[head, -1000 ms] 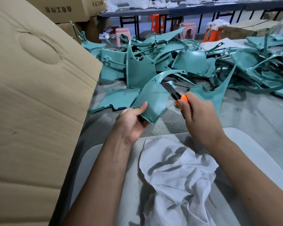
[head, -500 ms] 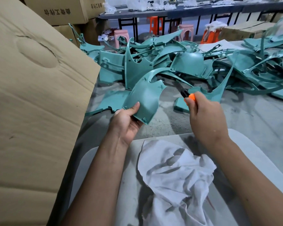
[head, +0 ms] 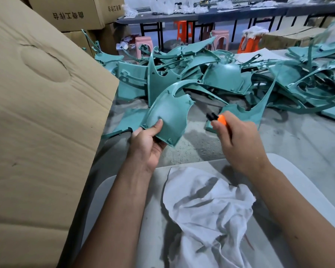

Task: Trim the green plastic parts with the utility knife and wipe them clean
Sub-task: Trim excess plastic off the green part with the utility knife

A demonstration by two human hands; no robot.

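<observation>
Grey concrete floor (head: 307, 151) carries a pile of green plastic parts (head: 230, 78) at twelve o'clock. Left hand (head: 149, 140) grips one curved green part (head: 168, 115) at its lower edge, thumb on top. At three o'clock from it, apart, the right hand (head: 240, 140) is curled round the utility knife (head: 218, 118). White cloth (head: 207, 209) lies at six o'clock.
</observation>
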